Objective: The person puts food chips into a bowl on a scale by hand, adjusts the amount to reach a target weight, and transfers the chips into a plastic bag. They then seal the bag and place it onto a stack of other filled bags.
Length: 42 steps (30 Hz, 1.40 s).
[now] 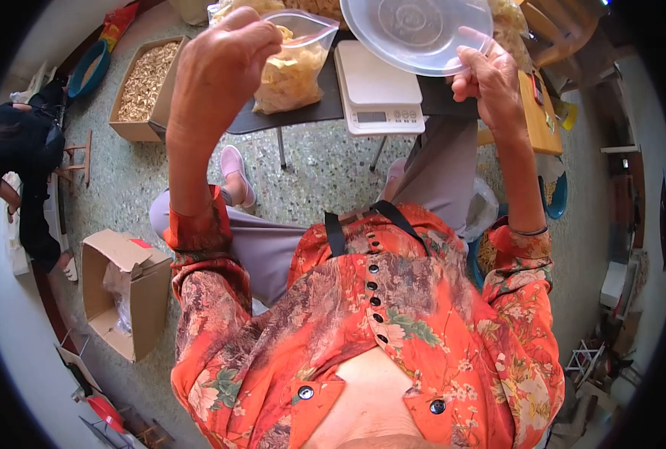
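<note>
My left hand (pixel 228 67) is closed, fingertips pressed together at the mouth of a clear zip bag (pixel 288 82) of pale yellow pieces; what it pinches is too small to tell. My right hand (pixel 490 86) grips the rim of a round, clear plastic bowl (pixel 415 30) between thumb and fingers. This bowl is tilted above the back of a white kitchen scale (pixel 381 90), whose display and buttons face me. Bag and scale stand on a dark table (pixel 325 108).
An open carton (pixel 149 82) of small tan pieces is left of the table, with a blue basin (pixel 90 69) beyond. Another carton (pixel 123 292) lies on the floor. At far left is a person in black (pixel 30 172). A wooden surface (pixel 538 120) stands at right.
</note>
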### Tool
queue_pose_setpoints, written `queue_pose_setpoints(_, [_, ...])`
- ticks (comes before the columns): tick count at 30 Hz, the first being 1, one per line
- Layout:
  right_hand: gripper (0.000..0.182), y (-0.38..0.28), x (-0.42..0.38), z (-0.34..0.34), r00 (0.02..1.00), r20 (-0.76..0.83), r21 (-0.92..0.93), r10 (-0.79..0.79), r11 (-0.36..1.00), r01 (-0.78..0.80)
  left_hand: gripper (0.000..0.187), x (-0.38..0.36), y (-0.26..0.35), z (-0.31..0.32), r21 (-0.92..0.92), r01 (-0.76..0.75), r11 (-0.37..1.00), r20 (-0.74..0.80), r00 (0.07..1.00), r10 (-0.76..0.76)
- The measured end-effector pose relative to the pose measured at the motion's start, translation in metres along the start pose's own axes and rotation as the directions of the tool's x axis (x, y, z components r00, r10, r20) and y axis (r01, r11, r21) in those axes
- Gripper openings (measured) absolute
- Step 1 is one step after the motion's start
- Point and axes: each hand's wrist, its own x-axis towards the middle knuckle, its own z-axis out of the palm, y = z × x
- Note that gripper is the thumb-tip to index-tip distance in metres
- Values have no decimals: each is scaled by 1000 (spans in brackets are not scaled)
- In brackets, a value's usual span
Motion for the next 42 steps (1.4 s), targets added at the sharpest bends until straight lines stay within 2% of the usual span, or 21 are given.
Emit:
queue_pose_setpoints(3, [28,12,-11,-9,969,61,0,239,971,-239,9,2,1,-5,-69,32,997,51,998,-29])
queue_pose_setpoints(4, [28,16,-12,-9,968,53,2,244,970,-245,9,2,2,-6,-74,28,997,58,998,-24])
queue_pose_setpoints(6, [24,28,-13,-9,932,95,43,349,934,-354,10,2,4,-7,-16,67,998,53,996,-67])
queue_pose_setpoints(22, [29,61,-12,2,912,110,53,395,914,-402,11,0,-3,-6,-45,47,998,60,997,-44])
queue_pose_setpoints(31, [29,64,-12,0,912,109,68,394,913,-403,11,1,-2,-7,-1,53,999,78,996,-53])
queue_pose_setpoints(42, [28,63,-18,6,894,111,92,435,891,-445,10,1,0,-7,-40,72,997,63,996,-70])
